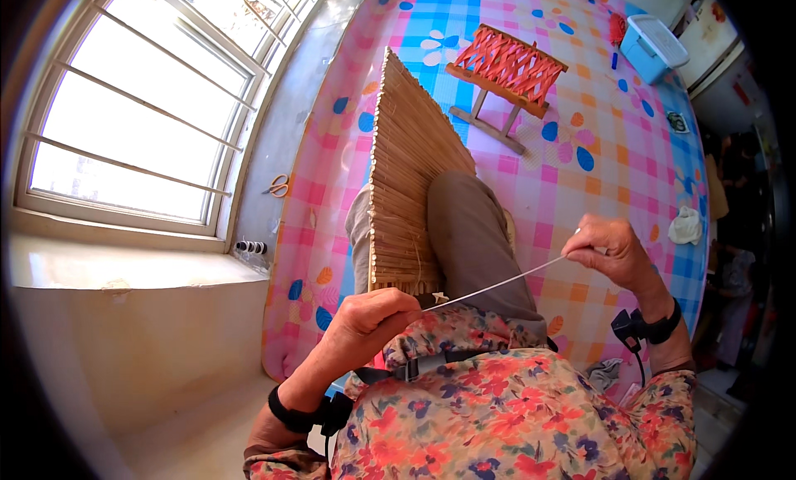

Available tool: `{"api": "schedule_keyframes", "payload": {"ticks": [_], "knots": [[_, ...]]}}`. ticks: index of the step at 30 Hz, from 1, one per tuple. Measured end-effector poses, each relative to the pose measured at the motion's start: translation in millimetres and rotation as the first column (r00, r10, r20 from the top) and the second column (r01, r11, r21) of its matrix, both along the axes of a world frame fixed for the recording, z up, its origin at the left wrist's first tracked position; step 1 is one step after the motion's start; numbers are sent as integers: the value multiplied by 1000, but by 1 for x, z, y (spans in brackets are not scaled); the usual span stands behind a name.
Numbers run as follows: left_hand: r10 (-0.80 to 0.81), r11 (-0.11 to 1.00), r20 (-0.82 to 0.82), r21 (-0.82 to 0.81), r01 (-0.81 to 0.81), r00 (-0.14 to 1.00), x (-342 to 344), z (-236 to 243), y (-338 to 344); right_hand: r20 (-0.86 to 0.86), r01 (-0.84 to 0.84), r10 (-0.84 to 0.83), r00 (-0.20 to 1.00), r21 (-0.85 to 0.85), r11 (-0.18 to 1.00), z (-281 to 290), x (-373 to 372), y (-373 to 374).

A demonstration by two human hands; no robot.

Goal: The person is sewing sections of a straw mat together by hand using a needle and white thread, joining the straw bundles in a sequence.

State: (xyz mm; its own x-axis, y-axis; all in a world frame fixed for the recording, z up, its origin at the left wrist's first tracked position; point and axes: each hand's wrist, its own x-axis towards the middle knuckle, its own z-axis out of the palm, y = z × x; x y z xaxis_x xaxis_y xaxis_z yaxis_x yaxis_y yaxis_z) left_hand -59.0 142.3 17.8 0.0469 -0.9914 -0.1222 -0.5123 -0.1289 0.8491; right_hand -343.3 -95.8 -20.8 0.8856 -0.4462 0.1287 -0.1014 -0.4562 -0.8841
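A thin white cord (497,284) runs taut between my two hands, slanting up to the right. My right hand (613,249) pinches its far end, raised to the right of my knee. My left hand (373,321) is closed at the cord's other end, beside the near end of a bundle of straw-coloured stalks (408,165). The stalks lie lengthwise between my legs, fanning out into a slanted far edge. A small dark piece with a pale tip (433,298) shows just past my left fingers; I cannot make out what it is.
A wooden stool (510,74) with crossed red webbing stands ahead on the checked floor covering (613,165). Scissors (277,186) lie on the ledge to the left, below the barred window (133,115). A lidded blue box (648,50) and a white cloth (685,226) are at the right.
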Motion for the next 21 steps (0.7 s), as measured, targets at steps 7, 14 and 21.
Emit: {"api": "schedule_keyframes", "payload": {"ticks": [7,14,21], "knots": [[-39,999,-58,20,40,998,-1,2,0,130,209,-308,943,488,848,-27,-23,-31],[-132,989,-48,62,135,990,-14,-14,-7,389,-105,-564,728,877,469,-15,40,1],[353,872,154,-412,-265,923,7,-29,17,528,290,-620,580,578,763,22,21,-91]]}}
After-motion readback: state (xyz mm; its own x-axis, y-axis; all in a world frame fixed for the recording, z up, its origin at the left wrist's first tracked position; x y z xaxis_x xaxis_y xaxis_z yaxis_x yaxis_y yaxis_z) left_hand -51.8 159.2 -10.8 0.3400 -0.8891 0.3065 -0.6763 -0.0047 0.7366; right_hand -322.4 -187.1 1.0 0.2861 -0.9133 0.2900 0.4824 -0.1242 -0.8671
